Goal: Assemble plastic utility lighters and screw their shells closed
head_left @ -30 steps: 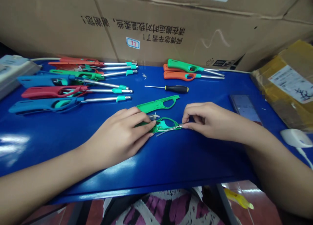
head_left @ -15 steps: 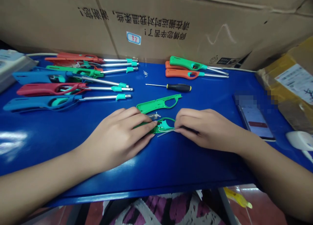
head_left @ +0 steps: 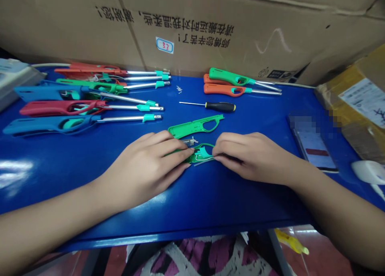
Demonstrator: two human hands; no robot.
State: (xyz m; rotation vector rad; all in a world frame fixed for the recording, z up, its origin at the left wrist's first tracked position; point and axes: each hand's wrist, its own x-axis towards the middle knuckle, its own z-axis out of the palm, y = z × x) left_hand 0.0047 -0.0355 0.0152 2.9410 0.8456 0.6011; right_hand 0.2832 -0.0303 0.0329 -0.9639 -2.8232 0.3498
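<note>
An opened green lighter shell (head_left: 200,155) with a teal trigger and thin wires lies on the blue table (head_left: 210,196). My left hand (head_left: 147,168) rests on its left part, fingers pressing it down. My right hand (head_left: 243,156) is closed over its right end, fingertips pinched at the wire. The shell's matching green half (head_left: 195,127) lies just behind, untouched. A small metal part (head_left: 190,141) sits between the two halves.
A black-handled screwdriver (head_left: 215,106) lies behind the shells. Several long lighters (head_left: 81,103) are laid out at the left, three more (head_left: 237,85) at the back right. A phone (head_left: 314,146), a white mouse (head_left: 368,172), a taped parcel (head_left: 357,103) and cardboard boxes (head_left: 192,27) surround the table.
My right hand slid left along the shell and now covers its right end. My left hand stayed put. The view shifted slightly.
</note>
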